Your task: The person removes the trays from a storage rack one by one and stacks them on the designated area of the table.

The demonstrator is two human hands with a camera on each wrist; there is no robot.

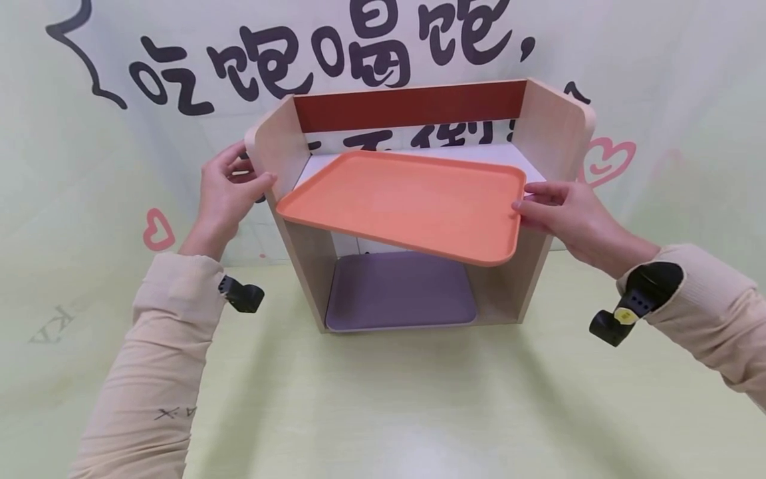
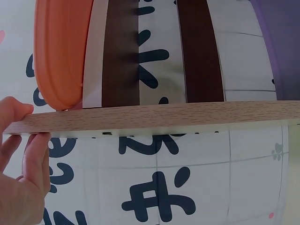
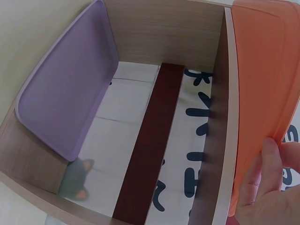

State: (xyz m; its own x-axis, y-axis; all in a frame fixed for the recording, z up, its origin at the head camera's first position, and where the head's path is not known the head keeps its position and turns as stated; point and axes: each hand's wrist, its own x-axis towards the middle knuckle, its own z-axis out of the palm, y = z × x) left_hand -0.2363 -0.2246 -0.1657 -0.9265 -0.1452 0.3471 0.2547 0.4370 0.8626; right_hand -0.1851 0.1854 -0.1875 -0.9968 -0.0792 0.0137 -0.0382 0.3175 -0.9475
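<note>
A small wooden shelf with a red back strip stands against the wall. My left hand grips the front edge of its left side panel, thumb on one face and fingers on the other, as the left wrist view shows. My right hand pinches the right rim of an orange tray. That tray lies at a slant over the white upper board, its front right corner jutting out past the shelf. A purple tray lies in the lower compartment, towards the left side panel.
The shelf stands on a pale green tabletop, which stretches in front of it. Behind hangs a white wall sheet with large dark lettering and pink hearts. A dark lower crossbar spans the shelf's back.
</note>
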